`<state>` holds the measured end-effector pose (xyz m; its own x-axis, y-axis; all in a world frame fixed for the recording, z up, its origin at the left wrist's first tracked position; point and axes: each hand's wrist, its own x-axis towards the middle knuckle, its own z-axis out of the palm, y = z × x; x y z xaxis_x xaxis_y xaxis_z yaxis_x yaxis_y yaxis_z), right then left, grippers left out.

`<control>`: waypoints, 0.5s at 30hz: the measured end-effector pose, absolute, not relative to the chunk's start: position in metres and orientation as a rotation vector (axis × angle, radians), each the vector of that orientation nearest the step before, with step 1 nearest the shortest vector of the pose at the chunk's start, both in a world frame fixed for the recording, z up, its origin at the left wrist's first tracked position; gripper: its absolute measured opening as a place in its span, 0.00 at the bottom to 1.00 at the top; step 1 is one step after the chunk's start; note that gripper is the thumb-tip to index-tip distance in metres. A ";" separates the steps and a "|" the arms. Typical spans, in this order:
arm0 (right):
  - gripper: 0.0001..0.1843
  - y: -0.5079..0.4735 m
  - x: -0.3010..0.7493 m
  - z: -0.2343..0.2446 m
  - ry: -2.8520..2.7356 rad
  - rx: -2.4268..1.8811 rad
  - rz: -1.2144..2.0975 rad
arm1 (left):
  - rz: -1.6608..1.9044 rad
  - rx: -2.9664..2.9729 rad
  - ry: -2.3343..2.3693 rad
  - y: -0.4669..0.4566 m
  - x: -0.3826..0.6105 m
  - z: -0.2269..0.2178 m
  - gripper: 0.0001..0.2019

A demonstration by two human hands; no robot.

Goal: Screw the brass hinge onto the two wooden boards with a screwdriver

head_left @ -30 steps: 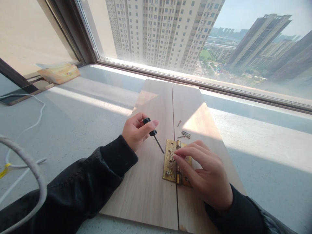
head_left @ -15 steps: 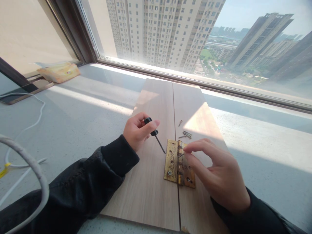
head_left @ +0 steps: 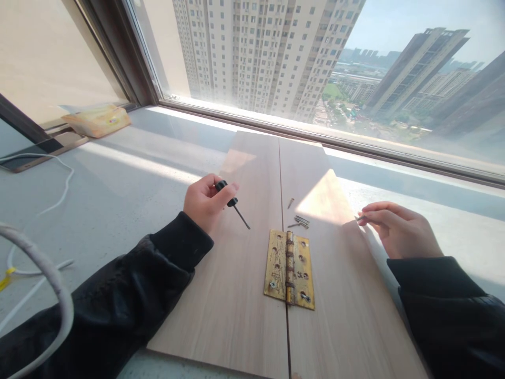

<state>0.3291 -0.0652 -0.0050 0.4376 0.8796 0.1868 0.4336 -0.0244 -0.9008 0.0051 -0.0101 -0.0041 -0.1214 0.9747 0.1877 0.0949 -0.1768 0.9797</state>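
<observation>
My left hand (head_left: 207, 202) is closed round the black handle of a screwdriver (head_left: 240, 216), its tip pointing down to the right above the left board (head_left: 221, 295). Out over the edge of the right board (head_left: 335, 284), my right hand (head_left: 398, 229) pinches a small screw (head_left: 360, 218) between thumb and fingers. A worn brass hinge (head_left: 290, 268) lies across the seam of the two boards. One screw (head_left: 273, 285) sits in its lower left hole and another screw (head_left: 306, 298) in its lower right hole. Several loose screws (head_left: 302, 221) lie just beyond the hinge.
A window frame (head_left: 252, 123) runs along the back of the speckled white sill (head_left: 130, 210). At the far left are a soft packet (head_left: 97, 121), a phone-like dark slab (head_left: 31, 157) and a white cable (head_left: 65, 184). A thicker white cord (head_left: 59, 287) loops in the near left.
My right hand has moved from over the hinge to the right with the screw, uncovering the hinge's right leaf. My left hand has shifted slightly left and up with the screwdriver.
</observation>
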 end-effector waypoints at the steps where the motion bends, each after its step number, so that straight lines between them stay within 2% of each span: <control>1: 0.10 -0.064 0.331 -0.013 -1.144 -1.620 0.623 | 1.415 1.348 1.317 -0.004 0.000 -0.005 0.15; 8: 0.10 -0.058 0.349 -0.038 -1.095 -1.561 0.913 | 1.297 1.250 1.258 0.014 -0.015 -0.018 0.14; 15: 0.11 -0.061 0.336 -0.026 -1.250 -1.659 0.836 | 1.170 1.279 1.192 0.010 -0.014 -0.016 0.14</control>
